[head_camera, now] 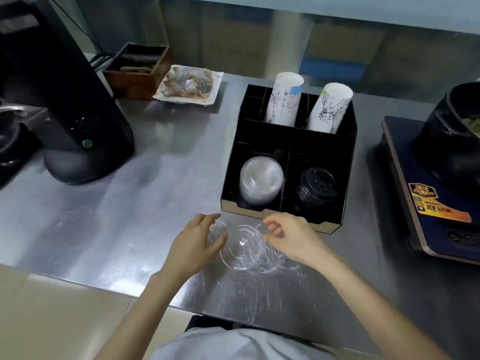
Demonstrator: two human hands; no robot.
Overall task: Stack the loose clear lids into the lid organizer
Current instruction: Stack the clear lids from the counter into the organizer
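Several loose clear dome lids (242, 247) lie bunched on the steel counter just in front of the black lid organizer (285, 133). My left hand (196, 242) curls around a clear lid (217, 229) at the left of the bunch. My right hand (291, 236) hovers over the right side of the bunch with fingers bent, touching or nearly touching a lid edge. The organizer's front left bay holds a leaning stack of clear lids (261, 180). Its front right bay holds black lids (317, 187).
Two sleeves of paper cups (284, 100) stand in the organizer's back bays. A black machine (65, 100) stands at the left, an induction cooker with a black pot (452, 141) at the right. A wooden box (137, 66) and a wrapped tray (189, 83) sit behind.
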